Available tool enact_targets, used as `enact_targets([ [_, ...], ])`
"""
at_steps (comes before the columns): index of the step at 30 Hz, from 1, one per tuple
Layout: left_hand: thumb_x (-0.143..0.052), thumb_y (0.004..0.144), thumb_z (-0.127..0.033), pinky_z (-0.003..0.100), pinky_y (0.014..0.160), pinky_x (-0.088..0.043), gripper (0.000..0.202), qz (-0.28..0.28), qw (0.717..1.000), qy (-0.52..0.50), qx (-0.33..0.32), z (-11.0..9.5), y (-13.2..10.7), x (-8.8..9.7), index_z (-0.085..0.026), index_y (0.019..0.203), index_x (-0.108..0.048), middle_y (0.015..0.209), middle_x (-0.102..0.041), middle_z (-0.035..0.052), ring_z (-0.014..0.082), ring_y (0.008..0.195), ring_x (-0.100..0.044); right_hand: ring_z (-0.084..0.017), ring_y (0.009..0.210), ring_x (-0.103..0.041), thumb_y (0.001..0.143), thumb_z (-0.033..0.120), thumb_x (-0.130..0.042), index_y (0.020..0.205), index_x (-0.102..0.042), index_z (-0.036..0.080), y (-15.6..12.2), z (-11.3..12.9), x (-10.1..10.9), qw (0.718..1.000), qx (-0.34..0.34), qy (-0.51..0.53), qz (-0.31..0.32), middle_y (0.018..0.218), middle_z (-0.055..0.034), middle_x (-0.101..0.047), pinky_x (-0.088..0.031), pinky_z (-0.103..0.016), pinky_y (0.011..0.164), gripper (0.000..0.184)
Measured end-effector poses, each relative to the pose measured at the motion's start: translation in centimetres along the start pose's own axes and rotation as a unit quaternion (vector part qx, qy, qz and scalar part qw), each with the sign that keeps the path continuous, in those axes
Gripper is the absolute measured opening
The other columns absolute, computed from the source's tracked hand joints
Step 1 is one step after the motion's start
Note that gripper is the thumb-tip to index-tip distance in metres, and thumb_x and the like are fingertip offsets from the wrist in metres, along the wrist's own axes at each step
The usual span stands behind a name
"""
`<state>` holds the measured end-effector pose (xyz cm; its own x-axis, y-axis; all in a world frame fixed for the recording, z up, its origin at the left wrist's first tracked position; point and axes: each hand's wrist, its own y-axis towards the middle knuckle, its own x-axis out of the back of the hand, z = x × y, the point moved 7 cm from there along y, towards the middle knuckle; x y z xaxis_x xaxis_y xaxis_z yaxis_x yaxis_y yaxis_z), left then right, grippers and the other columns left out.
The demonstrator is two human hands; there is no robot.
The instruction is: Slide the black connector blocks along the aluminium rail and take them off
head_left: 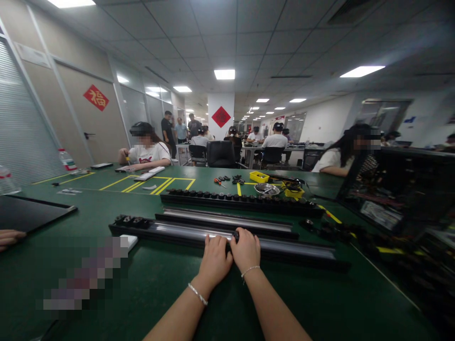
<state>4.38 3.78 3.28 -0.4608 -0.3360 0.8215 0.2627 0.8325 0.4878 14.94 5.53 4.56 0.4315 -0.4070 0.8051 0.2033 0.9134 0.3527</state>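
A long black rail (284, 246) with a shiny grey inner channel lies across the green table in front of me. My left hand (215, 255) has its fingers curled over the near edge of this rail, around its middle. Right beside it, my right hand (247, 248) pinches a small black part (235, 235) at the channel. Several black knob-like pieces (130, 220) sit in the rail's left end. Behind lies a shorter rail (227, 220) with a bare shiny channel, and beyond that a black rail (241, 203) lined with knob-like pieces.
At the back right stand a yellow bin (259, 177) and a metal bowl (266, 189). An orange-handled screwdriver (218, 182) lies nearby. An open black case (387, 194) is at right, a dark panel (31, 213) at left. Co-workers sit across the table; another person's hand (10, 239) shows at left.
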Motion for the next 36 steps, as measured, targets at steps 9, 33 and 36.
enact_targets([
  [9,-0.047,0.078,-0.017,0.051,0.106,-0.021,0.014,-0.022,1.000,0.012,-0.012,0.1,-0.2,0.2,-0.021,0.090,-0.052,0.087,-0.057,0.0024,0.0199,0.092,-0.054,-0.023,0.115,-0.047,0.083,0.029,-0.042,0.108,-0.059,0.019,-0.5,-0.1,0.2,1.000,0.002,-0.015,0.001,0.113,-0.0098,-0.062,-0.023,-0.041,0.100,0.032],
  [33,-0.045,0.080,-0.016,0.053,0.104,-0.025,0.013,-0.053,0.997,0.024,-0.042,0.1,-0.3,0.3,-0.020,0.091,-0.050,0.085,-0.057,0.0030,0.0205,0.089,-0.055,-0.021,0.111,-0.050,0.084,0.024,-0.042,0.108,-0.057,0.018,-0.6,-1.7,1.2,1.000,-0.014,-0.011,-0.011,0.110,-0.0081,-0.063,-0.024,-0.038,0.100,0.029],
  [36,-0.044,0.080,-0.017,0.052,0.104,-0.025,0.012,-0.057,0.997,0.021,-0.043,0.2,-0.3,0.4,-0.020,0.091,-0.049,0.085,-0.058,0.0029,0.0206,0.089,-0.056,-0.021,0.111,-0.049,0.084,0.024,-0.041,0.108,-0.057,0.018,-0.7,-2.2,1.5,1.000,-0.013,-0.013,-0.017,0.110,-0.0082,-0.063,-0.023,-0.038,0.101,0.030],
])
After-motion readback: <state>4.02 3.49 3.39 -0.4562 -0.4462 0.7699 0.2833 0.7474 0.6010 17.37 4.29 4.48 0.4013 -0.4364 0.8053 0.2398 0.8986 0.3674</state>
